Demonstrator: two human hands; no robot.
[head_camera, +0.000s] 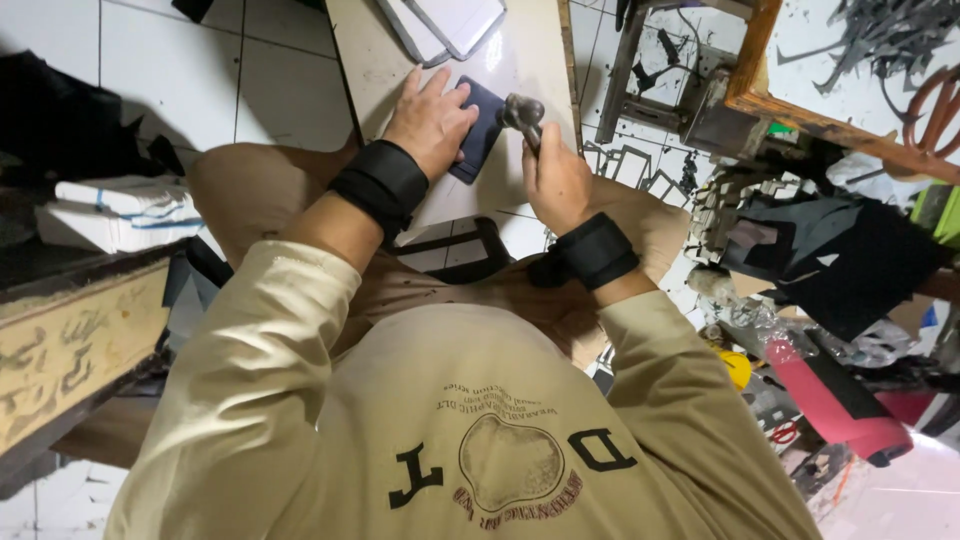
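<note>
My left hand (432, 118) lies flat on a dark blue leather piece (484, 122), pressing it onto a pale stone slab (380, 60). My right hand (555, 178) grips the handle of a small metal hammer (522, 112), whose head sits at the right edge of the leather piece. Both wrists wear black bands. The slab rests across my knees.
Grey-white flat pieces (440, 25) lie at the slab's far end. A wooden-framed bench (800, 110) with dark scraps and orange scissors (935, 105) stands at right. Black material and a red roll (840, 400) clutter the floor right. Stacked white packs (120, 210) sit left.
</note>
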